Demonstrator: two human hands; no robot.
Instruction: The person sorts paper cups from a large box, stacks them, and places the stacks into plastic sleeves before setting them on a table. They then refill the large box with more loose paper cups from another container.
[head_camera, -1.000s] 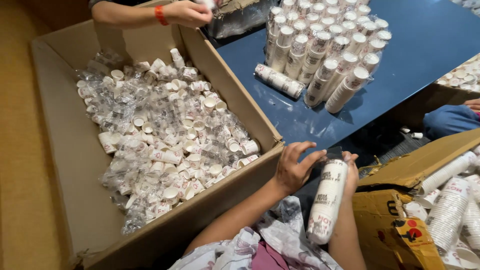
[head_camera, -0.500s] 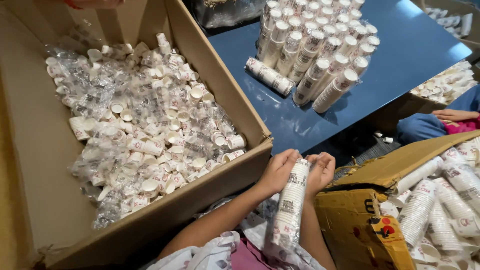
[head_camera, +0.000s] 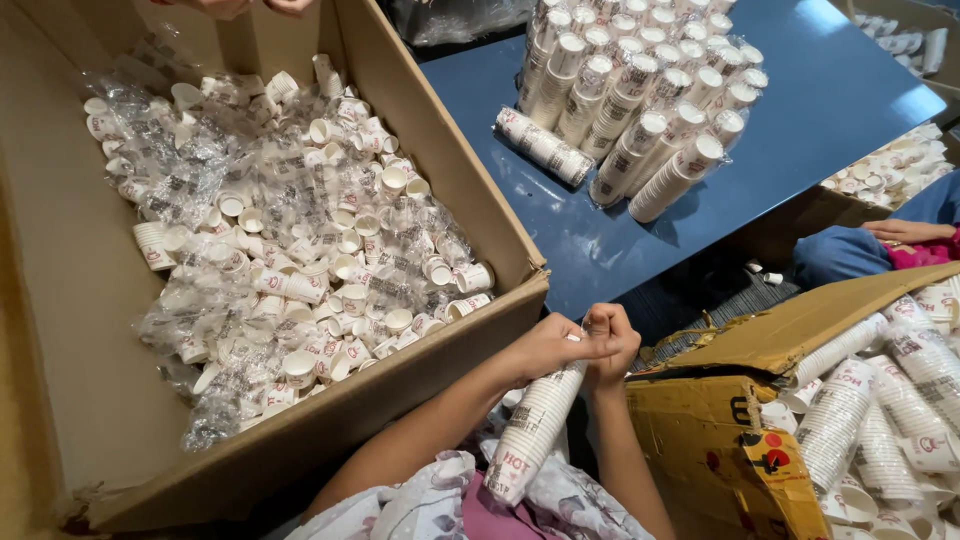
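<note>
My left hand (head_camera: 545, 345) and right hand (head_camera: 612, 340) pinch their fingers together on the top of a wrapped sleeve of paper cups (head_camera: 532, 425), which slants down over my lap. Left lies a cardboard box (head_camera: 440, 150) of bagged cups (head_camera: 290, 250); ahead, a blue table (head_camera: 830, 90).

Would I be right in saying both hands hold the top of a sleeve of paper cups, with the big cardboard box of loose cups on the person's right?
Not quite: the head view shows both hands, left hand and right hand, on the sleeve of paper cups, but the big cardboard box lies on the person's left.
</note>
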